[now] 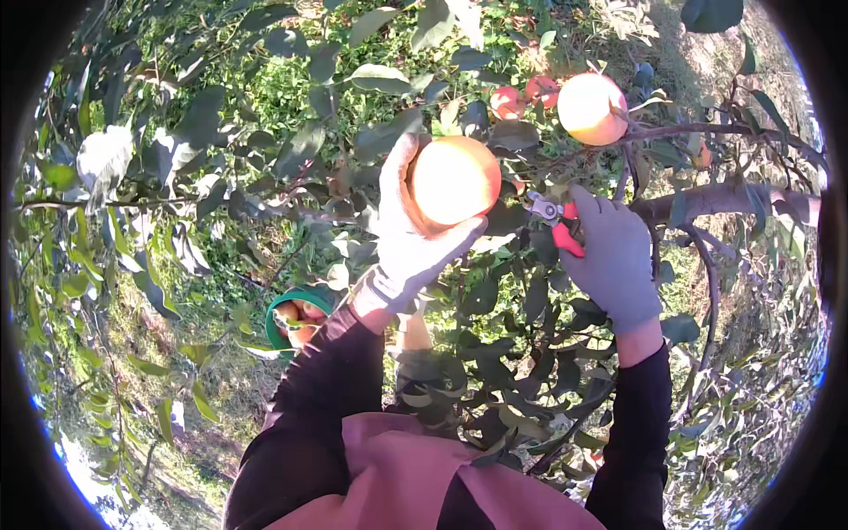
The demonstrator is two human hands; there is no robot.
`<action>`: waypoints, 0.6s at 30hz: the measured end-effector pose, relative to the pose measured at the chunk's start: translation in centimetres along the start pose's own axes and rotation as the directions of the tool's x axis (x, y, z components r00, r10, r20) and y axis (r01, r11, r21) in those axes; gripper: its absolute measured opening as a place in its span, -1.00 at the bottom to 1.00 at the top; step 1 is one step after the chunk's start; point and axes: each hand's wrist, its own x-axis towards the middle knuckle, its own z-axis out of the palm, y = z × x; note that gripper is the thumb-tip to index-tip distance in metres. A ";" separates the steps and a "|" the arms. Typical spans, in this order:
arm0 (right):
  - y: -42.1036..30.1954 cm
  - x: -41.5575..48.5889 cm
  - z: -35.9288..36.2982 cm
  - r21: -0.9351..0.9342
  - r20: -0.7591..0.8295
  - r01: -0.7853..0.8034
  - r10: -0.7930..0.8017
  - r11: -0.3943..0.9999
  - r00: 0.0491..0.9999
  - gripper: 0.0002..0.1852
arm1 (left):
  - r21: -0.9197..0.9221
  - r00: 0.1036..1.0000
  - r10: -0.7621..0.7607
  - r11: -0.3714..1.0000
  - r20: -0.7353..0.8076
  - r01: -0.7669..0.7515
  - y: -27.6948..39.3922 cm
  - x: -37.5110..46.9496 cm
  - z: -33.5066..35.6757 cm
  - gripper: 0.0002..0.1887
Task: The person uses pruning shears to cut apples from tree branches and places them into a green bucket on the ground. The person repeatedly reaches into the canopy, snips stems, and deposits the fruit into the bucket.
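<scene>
My left hand [414, 245], in a pale glove, cups a large, sunlit apple [456, 180] near the middle of the view; its fingers wrap the apple's left and lower sides. Just to the right, my gloved right hand [613, 255] holds pruning shears [556, 222] with red handles. The short metal blades point left, towards the apple, with a gap between them and it. Whether the apple's stem is joined to a branch cannot be told. Above my right hand, another bright apple [592, 109] hangs by a thin branch [695, 131].
A thick tree branch [722, 201] enters from the right. A green bucket [271, 321] with several apples stands low on the left, by my left forearm. Two red apples [507, 103] show at the upper middle. Leafy twigs [530, 371] hang between my forearms, and more foliage lies left.
</scene>
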 end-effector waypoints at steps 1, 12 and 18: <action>-0.4 -0.1 0.3 -0.004 0.024 -0.001 0.001 1.000 1.000 -0.46 | -0.060 1.000 -0.017 0.998 0.003 0.017 0.4 -1.8 -0.9 0.10; -0.5 -1.4 1.8 0.056 0.160 0.084 -0.092 0.995 0.983 -0.41 | 0.459 0.773 -0.630 0.665 -0.079 0.589 1.8 -29.4 -16.7 -0.03; 1.9 -0.6 2.9 0.153 0.244 -0.014 -0.024 0.988 0.969 -0.32 | 0.595 0.701 -0.452 0.375 -0.551 0.710 -8.8 -39.9 -28.8 -0.09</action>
